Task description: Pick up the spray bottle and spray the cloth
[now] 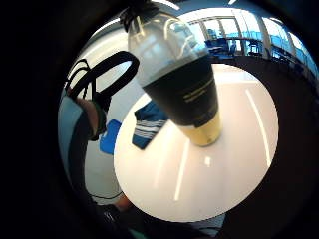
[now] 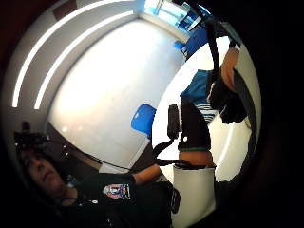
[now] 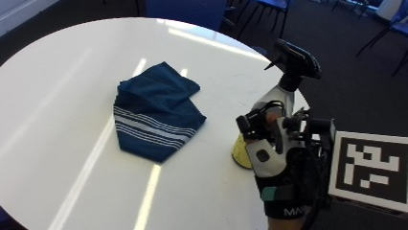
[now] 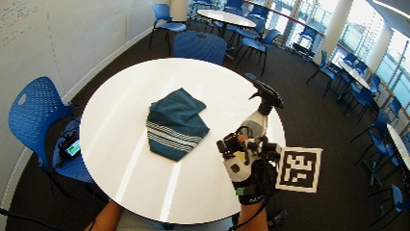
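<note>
Outside view: gloved right hand (image 3: pixel 275 143) upright, fingers curled round the spray bottle (image 3: pixel 285 81) beside the cloth (image 3: pixel 155 111).

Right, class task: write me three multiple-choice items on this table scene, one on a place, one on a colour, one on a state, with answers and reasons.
1. Where does the cloth lie?
A. on a blue chair
B. on the white table, apart from the spray bottle
C. under the bottle

2. What colour are the cloth's stripes?
A. red
B. yellow
C. white

3. What is the gloved right hand doing?
A. it is at the bottle's body
B. pressing the cloth
C. lying flat on the table

Answers: B, bare tabletop shows between cloth and bottle; C, white bands cross the dark blue cloth; A, the outside view shows the hand against the upright bottle.
</note>
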Demonstrator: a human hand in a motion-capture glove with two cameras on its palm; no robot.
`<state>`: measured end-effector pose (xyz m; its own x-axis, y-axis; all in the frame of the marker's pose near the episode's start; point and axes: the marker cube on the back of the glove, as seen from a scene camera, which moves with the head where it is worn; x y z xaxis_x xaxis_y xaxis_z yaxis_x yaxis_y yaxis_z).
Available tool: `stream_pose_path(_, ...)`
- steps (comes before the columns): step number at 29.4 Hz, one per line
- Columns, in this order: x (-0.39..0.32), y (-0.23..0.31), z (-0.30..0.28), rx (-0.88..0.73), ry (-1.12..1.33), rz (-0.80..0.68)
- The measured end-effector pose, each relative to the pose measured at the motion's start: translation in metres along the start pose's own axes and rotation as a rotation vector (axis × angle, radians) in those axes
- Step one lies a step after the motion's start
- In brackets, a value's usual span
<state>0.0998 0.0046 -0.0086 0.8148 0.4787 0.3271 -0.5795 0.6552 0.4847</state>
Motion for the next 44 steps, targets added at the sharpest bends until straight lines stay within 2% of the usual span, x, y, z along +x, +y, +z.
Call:
stream_pose_path(12,0.024,-0.022,-0.022,0.241,0.018,0.138)
stream_pose_path(17,0.038,-0.033,-0.023,0.273,-0.017,0.202)
stream_pose_path(26,0.050,-0.068,0.000,0.110,-0.214,0.302)
stream_pose_path(44,0.053,-0.106,0.018,-0.162,-0.407,0.345)
